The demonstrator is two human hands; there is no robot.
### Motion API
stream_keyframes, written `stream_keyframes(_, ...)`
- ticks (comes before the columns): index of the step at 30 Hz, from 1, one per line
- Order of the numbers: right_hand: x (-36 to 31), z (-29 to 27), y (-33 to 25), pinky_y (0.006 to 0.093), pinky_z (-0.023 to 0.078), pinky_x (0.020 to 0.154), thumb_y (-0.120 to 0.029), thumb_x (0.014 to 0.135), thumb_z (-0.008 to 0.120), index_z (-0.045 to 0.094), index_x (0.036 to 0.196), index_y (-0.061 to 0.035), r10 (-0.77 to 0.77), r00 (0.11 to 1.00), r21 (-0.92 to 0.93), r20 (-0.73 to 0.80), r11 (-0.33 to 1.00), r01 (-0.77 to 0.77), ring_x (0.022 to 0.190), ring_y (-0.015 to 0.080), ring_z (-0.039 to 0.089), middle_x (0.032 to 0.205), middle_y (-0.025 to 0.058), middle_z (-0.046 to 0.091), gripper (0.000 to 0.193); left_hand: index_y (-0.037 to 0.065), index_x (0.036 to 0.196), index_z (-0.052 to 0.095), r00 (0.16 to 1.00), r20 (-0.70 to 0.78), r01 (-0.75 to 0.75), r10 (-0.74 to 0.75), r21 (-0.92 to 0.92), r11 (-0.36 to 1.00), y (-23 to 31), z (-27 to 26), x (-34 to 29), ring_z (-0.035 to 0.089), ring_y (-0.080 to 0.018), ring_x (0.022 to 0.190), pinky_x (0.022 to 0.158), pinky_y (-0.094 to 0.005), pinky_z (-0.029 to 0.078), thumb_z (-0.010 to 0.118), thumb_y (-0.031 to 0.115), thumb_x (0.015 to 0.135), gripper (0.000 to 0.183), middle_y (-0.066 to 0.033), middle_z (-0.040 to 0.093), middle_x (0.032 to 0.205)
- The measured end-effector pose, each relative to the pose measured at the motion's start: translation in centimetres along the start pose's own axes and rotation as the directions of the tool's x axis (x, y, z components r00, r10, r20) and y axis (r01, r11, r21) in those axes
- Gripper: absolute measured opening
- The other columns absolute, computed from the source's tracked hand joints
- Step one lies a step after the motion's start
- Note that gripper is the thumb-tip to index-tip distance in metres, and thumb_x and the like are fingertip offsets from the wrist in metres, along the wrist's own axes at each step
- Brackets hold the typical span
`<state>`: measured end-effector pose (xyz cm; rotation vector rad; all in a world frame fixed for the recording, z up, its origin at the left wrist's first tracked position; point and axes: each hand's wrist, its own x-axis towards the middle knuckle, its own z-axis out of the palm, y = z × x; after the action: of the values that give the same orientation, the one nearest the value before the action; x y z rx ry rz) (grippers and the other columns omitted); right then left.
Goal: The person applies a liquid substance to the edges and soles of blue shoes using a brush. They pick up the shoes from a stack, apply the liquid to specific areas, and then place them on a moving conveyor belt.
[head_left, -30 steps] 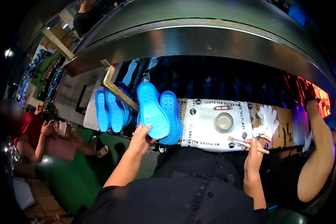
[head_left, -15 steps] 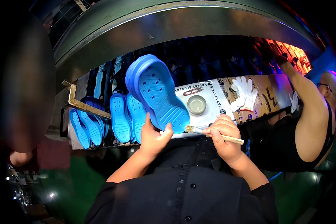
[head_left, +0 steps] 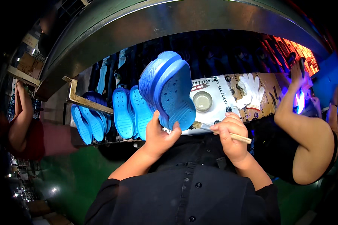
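Dark shirt [head_left: 154,198]: right under us, nearer than the dish, buttoned down the front.
Right hand [head_left: 233,135]: we have it closed around a handle, on our side of the dish and a little to its right.
Brush [head_left: 207,128]: in that grip, pale wooden handle angled off rightward, bristles pointing left, just on our side of the dish.
Left hand [head_left: 161,133]: fingers and thumb pinched on the lower end of something blue, left of the dish and nearer us.
Blue sole [head_left: 172,90]: that's the piece, thick and layered, tilted up left of the dish; the bristles sit right at its lower edge, and whether they touch, we cannot tell.
Dish [head_left: 202,101]: our landmark, round and greyish; its contents we can't make out.
White sheet [head_left: 214,114]: printed, spread beneath the dish.
Red item [head_left: 199,87]: small, just beyond the dish, its kind unclear to us.
Other soles [head_left: 124,112]: blue ones in a row, well left of the dish.
Angled bar [head_left: 90,103]: beyond those soles, far left of the dish.
White gloves [head_left: 251,92]: right of the dish, lying on cardboard [head_left: 271,90].
Co-worker's arm [head_left: 304,131]: bent, well right of the dish.
Orange glow [head_left: 302,54]: bright, far beyond the dish to its right.
Metal hood [head_left: 169,30]: and we finish at the back, with it arching beyond the dish above a dark gap.
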<state>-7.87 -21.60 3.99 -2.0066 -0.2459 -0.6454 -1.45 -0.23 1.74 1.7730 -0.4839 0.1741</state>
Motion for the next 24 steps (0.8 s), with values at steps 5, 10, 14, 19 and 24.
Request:
stream_keyframes(5, 0.1, -0.3, -0.2, 0.0336, 0.038, 0.074, -0.012, 0.080, 0.061, 0.067, 0.071, -0.0066, -0.081, 0.993, -0.146, 0.082, 0.985, 0.092, 0.061, 0.0193, 0.052, 0.064, 0.0031, 0.060, 0.012, -0.001, 0.110, 0.048, 0.995, 0.010, -0.095, 0.095, 0.074, 0.993, -0.2, 0.3, 0.1, 0.064, -0.0215, 0.069, 0.065, -0.0289, 0.049, 0.065, 0.000, 0.069, 0.045, -0.0121, 0.064, 0.082)
stream_keyframes(10, 0.0, -0.4, 0.0, 0.0353, 0.039, 0.078, -0.010, 0.079, 0.061, 0.067, 0.070, -0.0071, -0.052, 0.999, -0.079, -0.004, 0.996, 0.052, 0.060, 0.0201, 0.052, 0.063, 0.0036, 0.059, 0.011, -0.001, 0.107, 0.049, 0.993, -0.013, -0.114, 0.114, 0.026, 0.993, -0.4, 0.6, 0.2, 0.064, -0.0238, 0.069, 0.065, -0.0297, 0.049, 0.065, 0.000, 0.068, 0.042, -0.0130, 0.064, 0.082)
stream_keyframes(14, 0.7, 0.8, -0.2, 0.0374, 0.040, 0.079, -0.009, 0.078, 0.061, 0.067, 0.070, -0.0080, -0.102, 0.989, -0.079, 0.105, 0.991, 0.111, 0.060, 0.0221, 0.053, 0.063, 0.0045, 0.059, 0.010, -0.001, 0.103, 0.052, 0.994, -0.037, -0.096, 0.100, 0.107, 0.990, -1.7, -0.1, -0.9, 0.064, -0.0270, 0.070, 0.064, -0.0323, 0.050, 0.066, 0.002, 0.069, 0.038, -0.0142, 0.063, 0.083)
stream_keyframes(19, -0.8, -0.4, 0.6, 0.0462, 0.039, 0.091, -0.012, 0.085, 0.049, 0.061, 0.067, -0.0004, -0.049, 0.999, -0.101, 0.015, 0.994, 0.051, 0.060, 0.0250, 0.053, 0.059, 0.0096, 0.055, 0.025, 0.000, 0.113, 0.052, 0.988, 0.060, -0.148, 0.141, 0.146, 0.978, 0.8, 0.5, 0.4, 0.063, -0.0300, 0.068, 0.061, -0.0346, 0.049, 0.069, 0.008, 0.069, 0.048, -0.0164, 0.062, 0.079)
stream_keyframes(24, -0.2, 1.2, 0.0, 0.0412, 0.037, 0.084, -0.017, 0.087, 0.051, 0.059, 0.067, -0.0028, -0.053, 0.997, -0.058, 0.055, 0.997, 0.056, 0.064, 0.0219, 0.051, 0.061, 0.0051, 0.055, 0.026, 0.004, 0.124, 0.047, 0.974, -0.052, -0.216, 0.219, 0.047, 0.975, 1.0, -0.1, 0.4, 0.062, -0.0288, 0.066, 0.061, -0.0336, 0.049, 0.066, 0.002, 0.067, 0.060, -0.0143, 0.063, 0.080)
